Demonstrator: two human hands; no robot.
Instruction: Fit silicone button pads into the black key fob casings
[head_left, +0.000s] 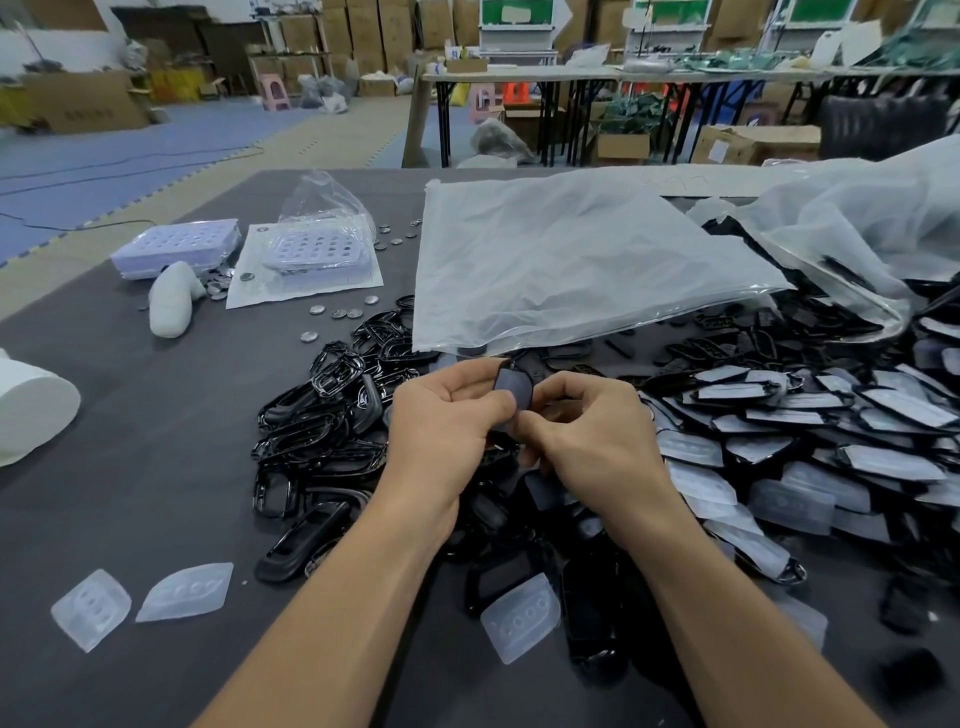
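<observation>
You hold one black casing (515, 388) up between both hands, just above the middle of the dark table (130, 467). Your left hand (441, 415) has its fingers curled in, with the thumb laid across the lower part of the casing. Your right hand (587, 426) is curled as well and pinches the casing's right edge between thumb and forefinger. The casing stands nearly upright, its dull grey face turned toward you. Whether a pad sits fully home in it cannot be told from here.

Taking your hands as the centre of the dial, a heap of empty black casings (322, 431) lies at 9 o'clock, reaching under your left wrist. At 3 o'clock spreads a larger heap of fitted casings (831, 415), their pale pads showing. Two loose silicone pads (187, 592) lie flat and side by side at 8 o'clock, well apart from the heaps. A third pad (522, 618) lies at 6 o'clock between your forearms, resting on black casings.

At 12 o'clock a cloudy plastic bag (571, 260) lies flat, its near edge overlapping the heaps. At 11 o'clock coin cells (337, 312) are scattered on the table, and beyond them sit two pale trays (176, 247), the right one in a clear wrapper. A white roll (31, 410) lies at the far left edge, at 9 o'clock.
</observation>
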